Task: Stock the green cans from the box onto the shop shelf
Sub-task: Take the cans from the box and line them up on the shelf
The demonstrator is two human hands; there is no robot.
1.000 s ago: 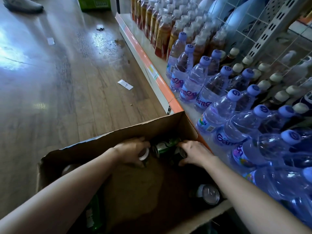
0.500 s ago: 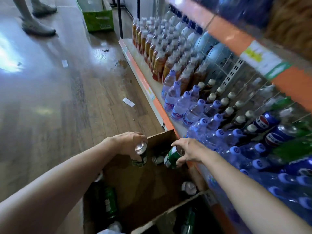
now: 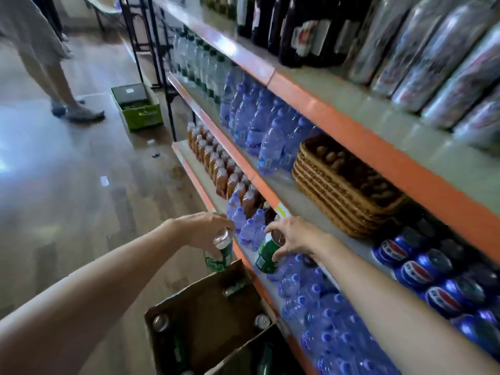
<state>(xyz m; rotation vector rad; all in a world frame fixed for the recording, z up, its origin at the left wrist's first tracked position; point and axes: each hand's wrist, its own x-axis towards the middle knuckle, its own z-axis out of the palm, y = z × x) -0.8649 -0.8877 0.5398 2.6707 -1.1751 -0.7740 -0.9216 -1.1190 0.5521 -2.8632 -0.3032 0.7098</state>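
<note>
now that the view has lifted off the box floor, the shop shelf (image 3: pixel 311 212) fills the right side in three orange-edged tiers, where a second ago only the bottom tier showed. its middle tier has bare grey board in front of the wicker basket (image 3: pixel 346 185). that looks like the likeliest room for cans, with tall water bottles (image 3: pixel 270 142) on one side and blue cola cans (image 3: pixel 422 269) packed on the other. the bottom tier is crowded to its lip with small water bottles (image 3: pixel 324 315), so i doubt anything fits there. the wooden floor (image 3: pixel 67 185) lies open on the left, with a green crate (image 3: pixel 136 106) and another person's legs (image 3: pixel 67 85) well apart from the work. the box (image 3: pixel 205 301) stands against the bottom tier with its far flap upright, and a few leftover cans (image 3: pixel 161 319) lie inside.

both hands have come up out of it. the left hand (image 3: pixel 205 228) holds the left can (image 3: pixel 220 253) from above, fingers curled round its top, just over the flap. the right hand (image 3: pixel 295 234) has its fingers wrapped round the rim of the right can (image 3: pixel 266 254), which tilts over the small bottles just below the middle tier's orange edge. so the pick looks done and placing comes next. i judge the right can must rise over that edge before going in, and the left can must clear the flap.
</note>
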